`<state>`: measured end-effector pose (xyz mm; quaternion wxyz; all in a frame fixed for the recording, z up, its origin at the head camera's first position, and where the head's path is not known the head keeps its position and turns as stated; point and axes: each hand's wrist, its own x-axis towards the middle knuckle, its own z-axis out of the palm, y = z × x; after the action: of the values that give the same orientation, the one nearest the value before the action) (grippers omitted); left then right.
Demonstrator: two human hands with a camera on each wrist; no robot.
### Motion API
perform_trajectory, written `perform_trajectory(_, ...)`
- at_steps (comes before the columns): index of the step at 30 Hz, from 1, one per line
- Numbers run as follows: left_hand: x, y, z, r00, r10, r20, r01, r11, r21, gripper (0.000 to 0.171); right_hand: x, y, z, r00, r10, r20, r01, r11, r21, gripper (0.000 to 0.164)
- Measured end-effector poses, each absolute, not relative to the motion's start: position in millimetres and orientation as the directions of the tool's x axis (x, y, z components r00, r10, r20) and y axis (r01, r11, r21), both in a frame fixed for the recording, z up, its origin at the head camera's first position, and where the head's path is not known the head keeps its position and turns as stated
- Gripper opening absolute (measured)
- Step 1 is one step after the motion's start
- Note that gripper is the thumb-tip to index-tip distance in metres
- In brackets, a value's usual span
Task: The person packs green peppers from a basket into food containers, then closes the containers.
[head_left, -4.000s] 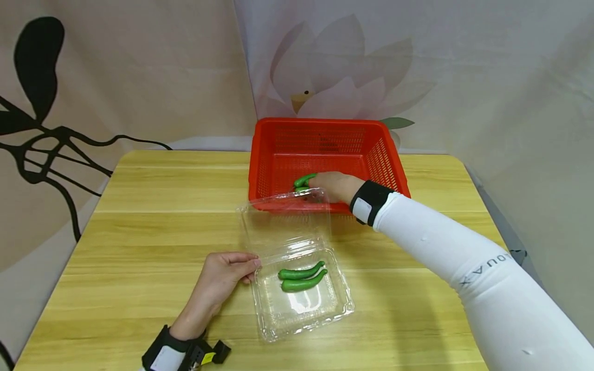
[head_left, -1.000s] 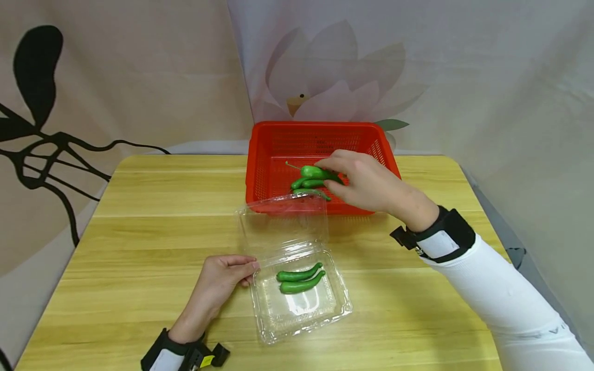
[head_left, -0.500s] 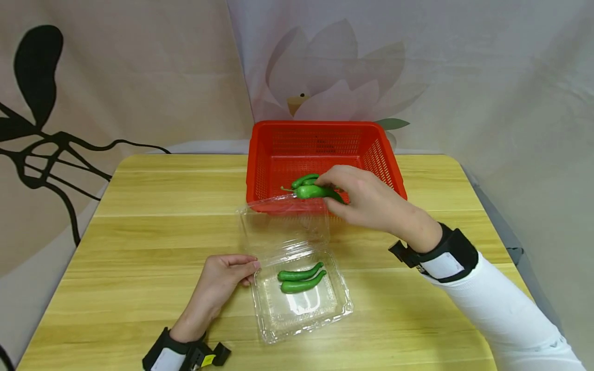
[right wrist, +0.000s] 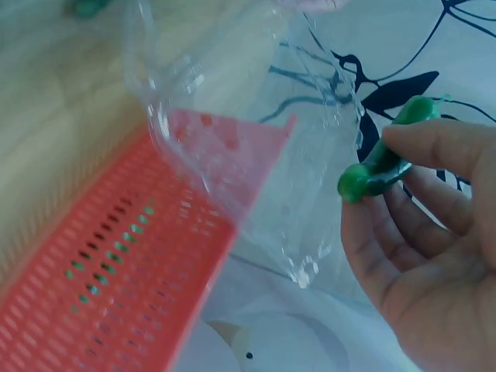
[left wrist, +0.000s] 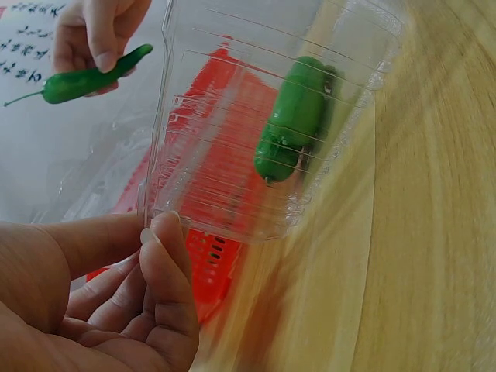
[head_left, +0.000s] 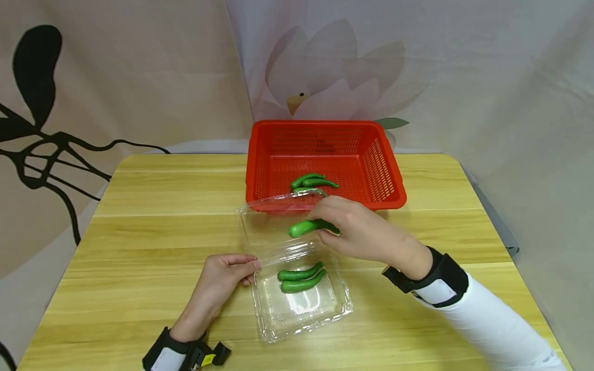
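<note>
My left hand (head_left: 227, 275) pinches the left edge of a clear plastic clamshell box (head_left: 303, 314) near its hinge, thumb and fingers on the rim. Two green chili peppers (head_left: 300, 284) lie side by side in the box's base. Its raised lid (head_left: 264, 226) leans back toward the basket. Between thumb and fingers, my right hand (head_left: 355, 226) holds another green chili pepper (head_left: 306, 228) over the lid, close to the hinge. In the left wrist view this held pepper (left wrist: 74, 85) shows a thin stem at one end.
A red plastic basket (head_left: 325, 162) stands at the back of the wooden table (head_left: 162, 226). Inside, near its front wall, lie several green chili peppers (head_left: 320, 182). The clear lid overlaps the basket's front edge in the head view. A patterned cloth (head_left: 185, 77) hangs behind.
My right hand has lifted a chili pepper out of the red basket and brought it toward me, over the lid. My left hand keeps its pinch on the box, which stays in place.
</note>
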<state>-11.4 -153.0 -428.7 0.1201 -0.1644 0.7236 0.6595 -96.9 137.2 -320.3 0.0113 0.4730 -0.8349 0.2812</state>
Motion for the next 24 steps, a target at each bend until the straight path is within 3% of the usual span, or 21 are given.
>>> perform_trajectory(8, -12, -153, -428, -0.915, -0.085, -0.395, -0.402, 0.082, 0.912, 0.016, -83, 129, -341, -0.537, -0.821, 0.196, -0.790, 0.407, -0.458, 0.025)
perform_trajectory(16, -12, -154, -426, -0.919, -0.078, -0.388, -0.393, 0.069, 0.917, 0.020, -70, 121, -357, -0.465, -0.869, 0.168, -0.840, 0.374, -0.393, 0.017)
perform_trajectory(24, -12, -153, -428, -0.916, -0.078, -0.394, -0.400, 0.086, 0.912, 0.016, -59, 113, -370, -0.445, -0.895, -0.004, -0.826, 0.412, -0.385, 0.012)
